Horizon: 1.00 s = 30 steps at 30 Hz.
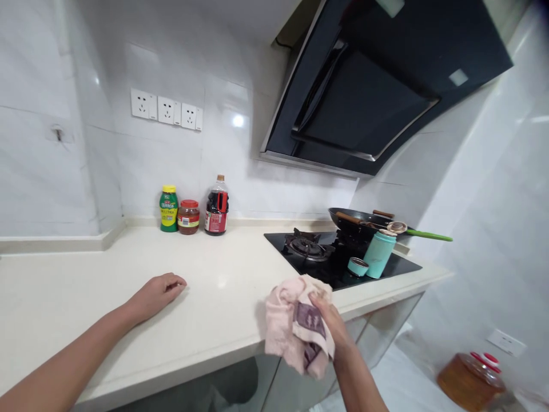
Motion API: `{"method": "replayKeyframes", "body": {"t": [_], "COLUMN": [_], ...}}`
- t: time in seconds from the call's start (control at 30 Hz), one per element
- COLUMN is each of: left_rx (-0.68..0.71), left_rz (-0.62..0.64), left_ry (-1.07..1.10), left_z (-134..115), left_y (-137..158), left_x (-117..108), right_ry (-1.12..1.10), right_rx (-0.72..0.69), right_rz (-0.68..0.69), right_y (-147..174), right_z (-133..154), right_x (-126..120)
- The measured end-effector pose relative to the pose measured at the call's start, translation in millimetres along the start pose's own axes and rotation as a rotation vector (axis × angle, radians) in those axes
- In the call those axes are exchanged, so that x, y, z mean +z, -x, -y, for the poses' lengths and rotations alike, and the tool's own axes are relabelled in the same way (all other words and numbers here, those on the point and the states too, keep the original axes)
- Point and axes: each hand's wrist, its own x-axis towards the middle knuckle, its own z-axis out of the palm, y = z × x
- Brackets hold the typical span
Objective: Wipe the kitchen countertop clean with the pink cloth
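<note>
Close in: right hand (329,320) at counter's front edge, fingers clenched on pink cloth (291,323), bunched, dark patch showing, one end hanging below edge. Left hand (158,293) well apart, resting on pale countertop (223,269), loosely curled, holding nothing. Just beyond cloth: black gas hob (338,257) with teal flask (380,253) upright, its teal lid (357,266) lying beside. Behind flask: dark wok (355,222), ladle with green handle (422,233) laid across. Back by wall: green jar (168,208), red-lidded jar (189,217), dark sauce bottle (217,207) in a row. Overhead: black range hood (377,86). Floor, far right: amber oil jug (469,380).
</note>
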Motion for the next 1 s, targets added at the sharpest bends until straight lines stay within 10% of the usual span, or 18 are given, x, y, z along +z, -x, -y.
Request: {"method": "replayKeyframes", "body": {"t": [0.23, 0.47, 0.7, 0.83, 1.0], "left_rx": [0.010, 0.013, 0.013, -0.019, -0.027], "left_rz": [0.022, 0.062, 0.037, 0.045, 0.044], "left_ry": [0.007, -0.027, -0.008, -0.014, -0.049], "left_z": [-1.5, -2.7, 7.5, 10.7, 16.3], "left_y": [3.3, 0.6, -1.1, -0.7, -2.9], "left_x": [-5.0, -3.5, -2.1, -3.6, -2.6], "right_ry": [0.504, 1.015, 0.774, 0.868, 1.064], "right_rx": [-0.302, -0.445, -0.692, -0.673, -0.509], "right_rz": [-0.198, 0.262, 0.590, 0.417, -0.021], "right_y": [-26.2, 17.7, 67.0, 33.3, -38.7], "right_z": [-3.7, 6.1, 35.2, 9.1, -45.6], "right_x": [-9.8, 57.7, 117.9, 73.0, -56.6]}}
